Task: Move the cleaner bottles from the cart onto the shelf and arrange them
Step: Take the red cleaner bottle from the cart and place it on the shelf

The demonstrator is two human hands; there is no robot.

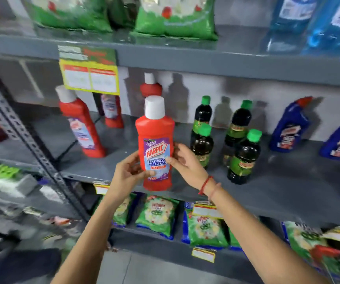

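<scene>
A red Harpic bathroom cleaner bottle (pixel 155 132) with a white cap is held upright in front of the middle grey shelf (pixel 278 181), label facing me. My left hand (pixel 127 173) grips its lower left side and my right hand (pixel 185 162) grips its right side. Three more red cleaner bottles stand on the shelf: one at the left (pixel 79 121), one behind the yellow tag (pixel 111 110), one directly behind the held bottle (pixel 150 86). The cart is out of view.
Several dark bottles with green caps (pixel 243 158) stand right of my hands, and blue bottles (pixel 288 126) further right. Green detergent bags (pixel 156 218) fill the shelf below and the one above. A perforated metal upright (pixel 21 132) slants at the left.
</scene>
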